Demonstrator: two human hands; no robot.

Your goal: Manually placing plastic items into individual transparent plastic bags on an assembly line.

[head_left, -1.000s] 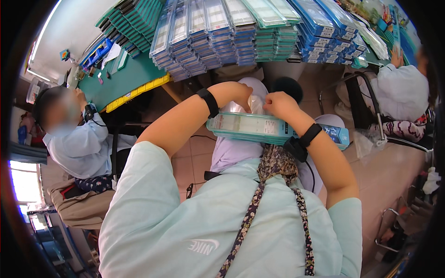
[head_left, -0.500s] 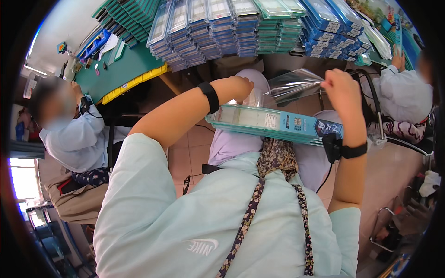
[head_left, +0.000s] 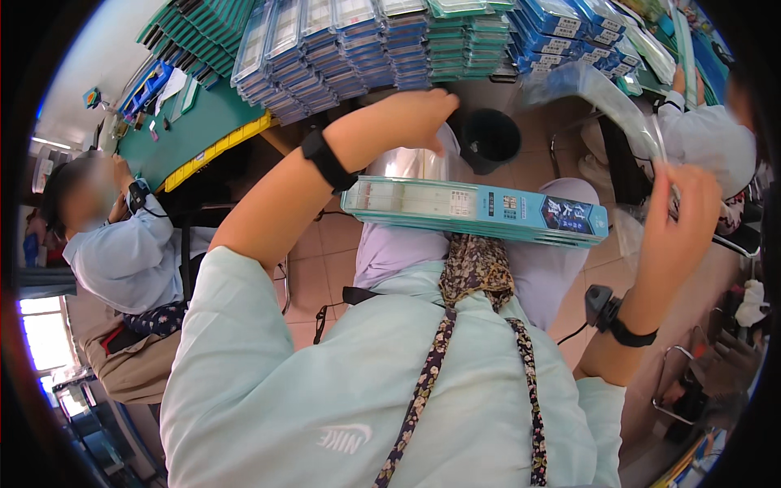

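Note:
A small stack of flat boxes with clear lids and blue printed ends lies across my lap. My left hand hovers beyond the left part of the stack, thumb and fingers apart, nothing in them. Below it, more clear plastic rests over my left knee. Off to the right of the boxes, my right hand pinches the end of a clear plastic sleeve, which streams up and away to the left, blurred by motion.
High stacks of clear-lidded boxes stand ahead, with blue boxes at their right. A dark bin is on the floor beyond my knees. A green table is at left. Co-workers sit at left and right.
My right hand has swung right and down, drawing the clear sleeve away from above the boxes. My left hand has moved slightly forward and its fingers have spread. The dark bin is now uncovered.

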